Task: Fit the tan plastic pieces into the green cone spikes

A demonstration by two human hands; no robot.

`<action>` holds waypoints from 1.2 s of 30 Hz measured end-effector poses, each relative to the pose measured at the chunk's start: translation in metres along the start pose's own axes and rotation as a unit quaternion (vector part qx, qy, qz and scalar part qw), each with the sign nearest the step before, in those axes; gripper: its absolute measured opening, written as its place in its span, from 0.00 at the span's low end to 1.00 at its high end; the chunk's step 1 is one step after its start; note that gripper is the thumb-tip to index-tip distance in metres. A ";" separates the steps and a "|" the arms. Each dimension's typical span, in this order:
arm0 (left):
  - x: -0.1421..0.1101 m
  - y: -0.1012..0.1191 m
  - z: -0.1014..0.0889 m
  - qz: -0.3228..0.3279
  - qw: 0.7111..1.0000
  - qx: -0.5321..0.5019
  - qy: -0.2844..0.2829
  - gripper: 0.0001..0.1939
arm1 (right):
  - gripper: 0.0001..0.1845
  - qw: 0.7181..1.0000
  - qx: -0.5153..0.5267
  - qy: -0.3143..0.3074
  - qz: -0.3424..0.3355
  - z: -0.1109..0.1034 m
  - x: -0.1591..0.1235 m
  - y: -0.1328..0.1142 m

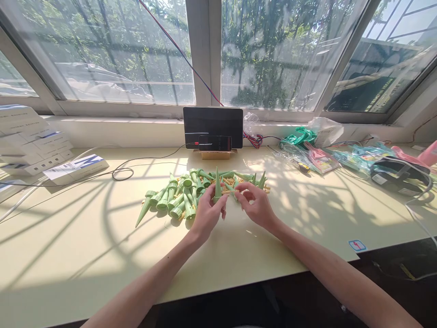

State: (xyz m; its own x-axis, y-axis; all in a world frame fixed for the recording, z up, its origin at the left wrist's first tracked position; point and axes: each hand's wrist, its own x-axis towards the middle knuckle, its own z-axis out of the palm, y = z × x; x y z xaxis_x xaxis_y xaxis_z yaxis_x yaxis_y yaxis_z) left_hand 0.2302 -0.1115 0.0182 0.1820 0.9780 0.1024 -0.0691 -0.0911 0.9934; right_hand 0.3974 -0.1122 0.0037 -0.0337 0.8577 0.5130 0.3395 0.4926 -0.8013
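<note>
A: Where do we find the green spikes (189,207)?
B: We find them piled on the tabletop (259,264), in front of the tablet (211,120).
A: What state do our hands show?
B: Our left hand (208,212) grips one upright spike (217,186) before the tablet; for our right hand's (256,205) bent fingers, we cannot tell whether they grip anything.

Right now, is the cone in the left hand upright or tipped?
Upright: the cone points tip-up in the left hand, its wider end down by the thumb.

Green cones (190,207), pale yellow tabletop (239,259)
</note>
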 end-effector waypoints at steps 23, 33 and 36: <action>-0.002 0.000 0.000 -0.012 1.000 -0.021 -0.017 0.20 | 0.13 0.998 0.022 -0.054 0.019 -0.001 0.000 0.004; -0.002 0.002 0.001 -0.019 0.998 -0.047 -0.036 0.22 | 0.12 0.997 0.039 -0.060 0.013 -0.002 0.000 0.003; -0.002 0.003 0.001 -0.016 0.998 -0.046 -0.037 0.23 | 0.13 0.997 0.043 -0.057 0.012 -0.003 0.000 0.004</action>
State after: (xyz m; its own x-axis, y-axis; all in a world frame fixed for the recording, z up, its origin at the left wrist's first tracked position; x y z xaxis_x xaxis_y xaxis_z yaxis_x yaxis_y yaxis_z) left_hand 0.2309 -0.1138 0.0214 0.2572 0.9632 0.0778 -0.1507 -0.0396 0.9878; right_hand 0.4012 -0.1108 0.0016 -0.1340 0.8783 0.4589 0.2603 0.4780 -0.8389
